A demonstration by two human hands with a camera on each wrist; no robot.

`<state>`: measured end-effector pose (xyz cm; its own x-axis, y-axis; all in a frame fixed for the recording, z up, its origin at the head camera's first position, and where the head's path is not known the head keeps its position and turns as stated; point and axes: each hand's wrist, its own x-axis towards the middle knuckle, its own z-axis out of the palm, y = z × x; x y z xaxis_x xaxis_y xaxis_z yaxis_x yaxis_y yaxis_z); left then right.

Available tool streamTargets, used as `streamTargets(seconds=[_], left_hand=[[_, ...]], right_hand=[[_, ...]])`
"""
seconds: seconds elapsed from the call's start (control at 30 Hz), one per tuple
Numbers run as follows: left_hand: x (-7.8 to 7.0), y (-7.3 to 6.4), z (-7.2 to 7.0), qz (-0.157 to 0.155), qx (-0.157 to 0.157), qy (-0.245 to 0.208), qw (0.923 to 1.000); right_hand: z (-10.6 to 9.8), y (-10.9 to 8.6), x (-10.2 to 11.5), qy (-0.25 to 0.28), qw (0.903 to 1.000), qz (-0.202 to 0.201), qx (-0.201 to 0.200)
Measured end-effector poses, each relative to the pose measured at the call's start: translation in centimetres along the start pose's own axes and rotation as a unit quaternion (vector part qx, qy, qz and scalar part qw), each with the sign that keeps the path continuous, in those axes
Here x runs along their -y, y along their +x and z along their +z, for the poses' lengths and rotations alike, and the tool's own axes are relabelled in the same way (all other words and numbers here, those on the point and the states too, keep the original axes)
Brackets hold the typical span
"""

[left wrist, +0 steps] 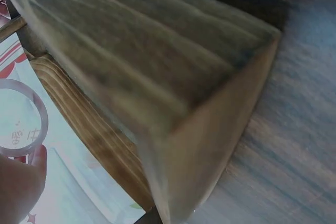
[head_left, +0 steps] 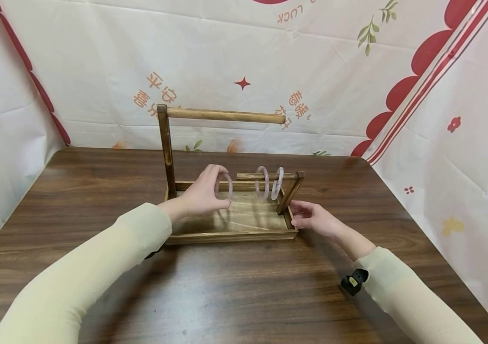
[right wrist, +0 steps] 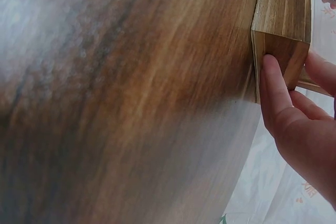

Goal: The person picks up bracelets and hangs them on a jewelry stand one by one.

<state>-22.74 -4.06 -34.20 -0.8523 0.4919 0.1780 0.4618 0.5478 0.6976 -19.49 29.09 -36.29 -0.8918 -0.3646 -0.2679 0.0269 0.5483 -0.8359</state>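
My left hand [head_left: 204,191] pinches a pale translucent bangle [head_left: 230,187] between thumb and fingers, upright over the tray of a wooden rack [head_left: 231,235]. In the left wrist view the bangle [left wrist: 44,119] stands above the thumb tip. Two similar bangles, a nearer one [head_left: 266,184] and one by the post [head_left: 280,179], hang on the rack's short lower bar [head_left: 246,176]. At the rack's right end, my right hand [head_left: 314,219] holds the end wall, thumb against its outer face [right wrist: 281,51] and another finger at the rim.
A tall post [head_left: 165,148] at the rack's left carries a long upper bar [head_left: 227,115] with no bangle on it. The rack stands on a brown wood-grain table [head_left: 227,291]. Printed white cloth [head_left: 209,52] hangs behind and at both sides.
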Motion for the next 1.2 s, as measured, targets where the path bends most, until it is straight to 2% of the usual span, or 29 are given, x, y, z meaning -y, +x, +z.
streamTargets(seconds=[0.53,1.2], left_hand=[[-0.4,-0.5,-1.7,0.016,-0.015,-0.044,0.9988],[-1.7,-0.6,-2.0,0.041,-0.028,-0.051,0.9975]], right_hand=[[-0.1,0.0,0.0,0.007,1.0,-0.002,-0.001],[0.0,0.0,0.0,0.007,1.0,-0.001,0.003]])
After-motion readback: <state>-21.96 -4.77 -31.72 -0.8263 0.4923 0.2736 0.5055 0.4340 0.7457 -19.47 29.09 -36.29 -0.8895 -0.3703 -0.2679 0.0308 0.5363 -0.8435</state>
